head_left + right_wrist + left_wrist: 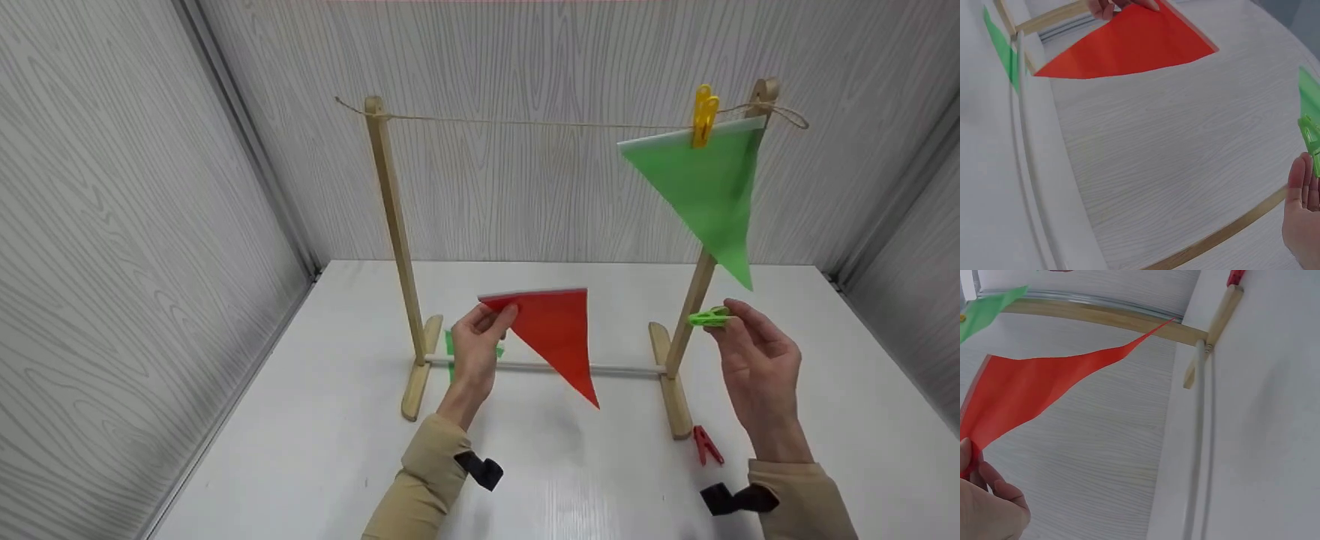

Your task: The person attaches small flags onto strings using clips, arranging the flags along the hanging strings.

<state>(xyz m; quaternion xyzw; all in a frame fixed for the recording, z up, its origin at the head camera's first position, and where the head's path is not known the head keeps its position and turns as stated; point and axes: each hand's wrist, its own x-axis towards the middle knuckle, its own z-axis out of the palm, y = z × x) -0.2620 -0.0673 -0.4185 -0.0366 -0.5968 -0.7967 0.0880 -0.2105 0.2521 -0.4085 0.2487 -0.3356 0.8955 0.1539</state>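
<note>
The red triangular flag [555,330] hangs point-down above the white table [337,420], pinched at its top corner by the left hand [476,349] before the wooden frame [394,232], while the right hand [754,360] pinches a green clothespin [709,318] beneath the pegged green flag [705,187]

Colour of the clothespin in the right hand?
Green: the clothespin pinched by the right hand is light green, clearest in the head view.

White wood-grain desk [315,450] with wooden two-post rack [416,379], red plastic clothespin [706,444], green flag piece [450,352] behind the rack's foot
</note>
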